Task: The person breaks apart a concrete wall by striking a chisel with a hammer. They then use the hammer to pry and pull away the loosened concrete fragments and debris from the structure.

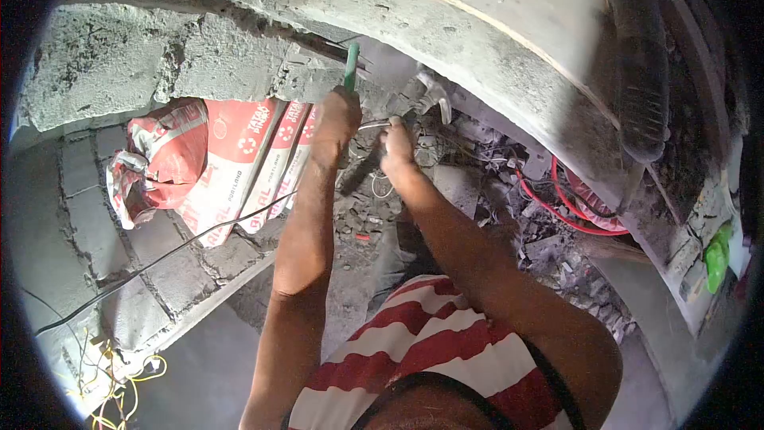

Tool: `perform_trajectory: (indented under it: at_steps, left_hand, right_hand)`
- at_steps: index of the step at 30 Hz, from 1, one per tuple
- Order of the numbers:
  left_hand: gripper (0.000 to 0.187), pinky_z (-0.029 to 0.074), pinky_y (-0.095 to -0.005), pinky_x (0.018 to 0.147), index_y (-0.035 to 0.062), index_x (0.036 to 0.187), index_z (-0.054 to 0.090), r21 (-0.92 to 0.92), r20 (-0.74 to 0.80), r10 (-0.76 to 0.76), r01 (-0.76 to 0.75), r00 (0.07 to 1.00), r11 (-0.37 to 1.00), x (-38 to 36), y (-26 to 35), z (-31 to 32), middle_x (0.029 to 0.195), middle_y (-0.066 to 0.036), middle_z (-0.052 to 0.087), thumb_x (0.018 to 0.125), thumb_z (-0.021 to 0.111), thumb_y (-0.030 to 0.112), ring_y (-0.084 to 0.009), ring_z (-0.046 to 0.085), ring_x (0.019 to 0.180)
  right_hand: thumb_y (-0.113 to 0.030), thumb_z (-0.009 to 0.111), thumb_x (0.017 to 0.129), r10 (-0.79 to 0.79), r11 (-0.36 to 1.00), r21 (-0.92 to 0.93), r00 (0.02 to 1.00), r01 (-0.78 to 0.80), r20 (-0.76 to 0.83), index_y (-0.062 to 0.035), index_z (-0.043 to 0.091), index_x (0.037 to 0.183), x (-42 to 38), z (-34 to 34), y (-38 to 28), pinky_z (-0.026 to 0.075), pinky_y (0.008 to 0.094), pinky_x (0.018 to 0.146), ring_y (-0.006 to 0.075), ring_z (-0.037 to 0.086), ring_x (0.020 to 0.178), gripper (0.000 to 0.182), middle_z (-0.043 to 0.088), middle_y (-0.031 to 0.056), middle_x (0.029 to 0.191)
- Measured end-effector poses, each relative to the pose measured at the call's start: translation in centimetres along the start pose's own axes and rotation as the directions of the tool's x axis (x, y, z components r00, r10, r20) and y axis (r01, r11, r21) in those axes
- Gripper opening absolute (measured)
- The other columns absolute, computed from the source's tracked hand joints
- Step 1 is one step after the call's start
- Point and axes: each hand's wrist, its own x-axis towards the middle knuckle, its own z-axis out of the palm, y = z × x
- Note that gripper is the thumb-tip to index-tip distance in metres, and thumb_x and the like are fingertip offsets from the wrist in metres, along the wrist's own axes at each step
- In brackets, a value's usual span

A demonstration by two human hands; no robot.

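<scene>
My left hand (341,118) is closed round a green-handled tool (351,68) that points up toward the gap in the rough concrete. To its right, my right hand (398,143) has its fingers pinched at the end of a thin pale cable (376,123), which runs between the two hands. Just beyond my right hand, a hammer-like metal head (438,97) shows against the rubble. What the green tool's far end touches is hard to make out.
Red and white cement bags (243,151) lie at the left on a block wall (171,263). A black cable (179,248) crosses there. Rubble (557,247) and a red hose (549,203) are at the right. Yellow wires (119,382) hang lower left. Concrete (477,56) curves overhead.
</scene>
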Motion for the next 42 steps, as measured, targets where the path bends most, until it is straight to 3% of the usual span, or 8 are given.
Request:
perform_trajectory:
  at_steps: [5,12,16,19,22,23,25,42]
  left_hand:
    - [0.031,0.05,-0.0521,0.076,-0.0029,0.095,0.063,-0.225,0.099,-0.267,0.283,0.959,0.932,0.9,-1.2,1.4,0.089,-0.03,0.065,0.091,0.055,0.026,-0.0463,0.063,0.088]
    - [0.029,0.046,-0.0487,0.056,-0.0058,0.088,0.06,-0.01,-0.007,-0.183,0.183,0.983,0.983,0.7,0.8,0.7,0.07,-0.027,0.061,0.093,0.052,0.021,-0.0457,0.062,0.067]
    - [0.034,0.05,-0.0511,0.079,-0.0022,0.098,0.066,-0.01,0.143,-0.115,0.118,0.983,0.993,0.8,0.2,0.4,0.093,-0.03,0.065,0.091,0.05,0.027,-0.0465,0.063,0.092]
    - [0.03,0.051,-0.0509,0.074,-0.0031,0.092,0.065,-0.044,0.092,-0.302,0.307,0.949,0.951,1.0,1.3,0.5,0.088,-0.029,0.065,0.089,0.053,0.024,-0.0468,0.063,0.086]
    - [0.027,0.052,-0.0503,0.071,-0.0033,0.089,0.064,0.046,0.016,-0.228,0.227,0.974,0.973,0.5,2.3,0.1,0.085,-0.028,0.065,0.087,0.055,0.022,-0.0457,0.064,0.084]
    - [0.027,0.052,-0.0503,0.071,-0.0033,0.089,0.064,0.047,0.013,-0.229,0.228,0.973,0.973,0.6,2.2,0.0,0.085,-0.028,0.065,0.087,0.055,0.022,-0.0457,0.064,0.084]
    - [0.025,0.052,-0.0503,0.071,-0.0035,0.088,0.064,-0.055,0.028,-0.213,0.214,0.977,0.975,0.4,1.7,0.5,0.084,-0.028,0.066,0.086,0.058,0.02,-0.0445,0.065,0.084]
    - [0.023,0.049,-0.0511,0.069,-0.0026,0.096,0.061,0.191,0.026,0.018,-0.023,0.999,0.981,-2.7,2.0,-0.9,0.079,-0.027,0.064,0.091,0.055,0.019,-0.0476,0.062,0.077]
  right_hand:
    - [-0.025,0.059,0.092,0.082,0.858,-0.504,0.943,0.097,0.321,-0.008,0.064,0.09,-0.4,0.2,-2.7,0.04,0.0322,0.05,0.0137,0.049,0.058,0.018,0.056,0.0004,0.07]
    - [-0.036,0.054,0.093,-0.093,0.994,-0.056,0.994,0.096,0.06,-0.0059,0.058,0.103,4.1,0.4,2.5,0.046,0.0343,0.062,0.0182,0.051,0.069,0.032,0.058,0.0063,0.088]
    - [-0.03,0.057,0.091,-0.162,0.505,-0.628,0.78,0.592,0.604,-0.0069,0.062,0.086,10.1,-5.3,2.9,0.043,0.0333,0.053,0.0139,0.051,0.057,0.024,0.057,0.0041,0.074]
    - [-0.025,0.059,0.089,0.028,0.933,-0.358,0.985,0.036,0.172,-0.009,0.06,0.073,0.4,-1.5,-3.2,0.04,0.0292,0.049,0.0129,0.048,0.052,0.023,0.052,0.0009,0.064]
    - [-0.027,0.059,0.09,-0.167,0.986,0.006,0.982,0.167,0.083,-0.0086,0.061,0.076,4.4,-1.0,1.1,0.039,0.03,0.048,0.0141,0.049,0.053,0.023,0.054,0.0013,0.065]
    - [-0.032,0.06,0.091,-0.161,0.931,-0.336,0.986,0.143,-0.028,-0.0047,0.064,0.086,7.8,-0.8,3.8,0.045,0.0328,0.06,0.0155,0.056,0.067,0.028,0.062,0.0039,0.079]
    - [-0.03,0.061,0.09,-0.027,0.894,-0.381,0.877,0.236,0.48,-0.0067,0.064,0.083,2.9,0.4,0.4,0.04,0.0313,0.046,0.0138,0.051,0.05,0.025,0.059,0.0025,0.069]
    - [-0.024,0.062,0.089,0.035,0.958,-0.285,0.974,0.031,0.224,-0.0144,0.055,0.082,2.7,-2.1,-0.3,0.036,0.029,0.045,0.0102,0.042,0.049,0.014,0.045,-0.0039,0.063]
